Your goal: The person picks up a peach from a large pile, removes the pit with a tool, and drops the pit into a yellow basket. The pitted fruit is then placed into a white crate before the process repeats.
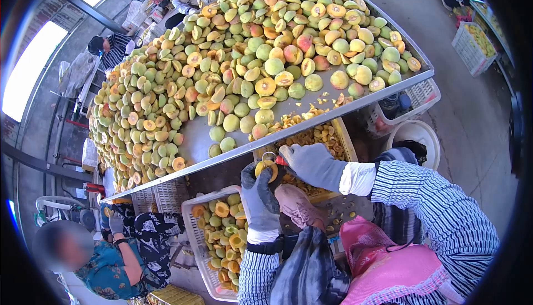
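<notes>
My left hand (259, 190), in a grey glove, holds a cut fruit half (266, 170) with its orange flesh showing. Gloved in grey as well, my right hand (315, 164) is closed around a red-handled tool (281, 161), whose metal loop lies at the top of the fruit half. Both hands are close together just below the metal edge of a large table (266, 140). On the table lies a big heap of green, yellow and reddish fruit (233, 55), many of them cut in halves.
A white crate (210, 271) of fruit halves stands below my left hand. Under the table edge sits a yellow crate (351, 143) with scraps. At right are a white bucket (435, 152) and another crate (430, 101). A co-worker (114, 260) sits at lower left; others are farther back.
</notes>
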A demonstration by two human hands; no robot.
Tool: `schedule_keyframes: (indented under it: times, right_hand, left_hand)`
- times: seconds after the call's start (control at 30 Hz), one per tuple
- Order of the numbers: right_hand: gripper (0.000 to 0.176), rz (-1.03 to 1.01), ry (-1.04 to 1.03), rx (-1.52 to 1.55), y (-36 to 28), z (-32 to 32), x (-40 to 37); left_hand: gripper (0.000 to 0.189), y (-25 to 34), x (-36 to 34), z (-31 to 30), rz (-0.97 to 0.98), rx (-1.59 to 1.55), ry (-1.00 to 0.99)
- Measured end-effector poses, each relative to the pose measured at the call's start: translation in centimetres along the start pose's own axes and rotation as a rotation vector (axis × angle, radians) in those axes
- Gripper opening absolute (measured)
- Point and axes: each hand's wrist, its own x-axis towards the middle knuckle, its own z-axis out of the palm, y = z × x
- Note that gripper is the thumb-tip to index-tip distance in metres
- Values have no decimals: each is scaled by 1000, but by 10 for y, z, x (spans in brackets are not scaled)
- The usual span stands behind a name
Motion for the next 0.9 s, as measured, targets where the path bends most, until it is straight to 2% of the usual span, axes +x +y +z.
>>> schedule_keyframes:
  times: [0.07, 0.13, 0.2, 0.27, 0.3, 0.33, 0.37, 0.43, 0.47, 0.57, 0.67, 0.77, 0.8, 0.83, 0.9]
  right_hand:
    - [24, -3, -11, -32, -1, -1, -2]
    - [19, 103, -137, 103, -5, -3, -3]
    - [14, 35, -24, -62, -5, 2, -8]
    - [13, 61, -57, -130, -7, 1, -8]
    - [15, 61, -47, -46, -6, 2, -7]
    - [21, 56, -41, 71, -4, 3, -7]
    - [28, 157, -203, 129, -4, 0, -4]
    - [32, 181, -250, 81, -5, 1, -5]
    - [35, 143, -231, 63, -1, 4, -8]
    - [39, 109, -222, 60, -1, 5, -9]
    - [42, 149, -254, 96, -3, 10, -9]
    - [40, 138, -228, 178, -5, 4, -12]
    - [39, 136, -226, 180, -7, -1, -10]
    - [38, 90, -143, 111, -2, 6, -13]
    - [34, 126, -261, 194, -6, -10, -9]
  left_hand:
    - [35, -4, 0, -2, 13, 31, -1]
    - [36, -4, -3, 1, -27, -94, -10]
    - [38, -10, -1, 1, -44, -116, -23]
    - [40, -33, 10, -14, 33, -91, -50]
    - [39, -41, 13, -16, 312, 178, -95]
    - [41, -38, 14, -13, 103, -38, -55]
    - [42, -40, 15, -9, 165, -48, -74]
    - [45, -55, 21, -14, 85, -199, -102]
    - [48, -68, 30, -19, 120, -138, -117]
    - [49, -57, 23, -15, 63, -184, -99]
    - [52, -59, 25, -22, 36, -221, -129]
    - [54, -44, 18, -29, 61, -27, -202]
    - [53, -34, 13, -26, -56, -183, -191]
    - [52, -32, 13, -29, -92, -182, -220]
    - [54, -24, 7, -26, -130, -238, -233]
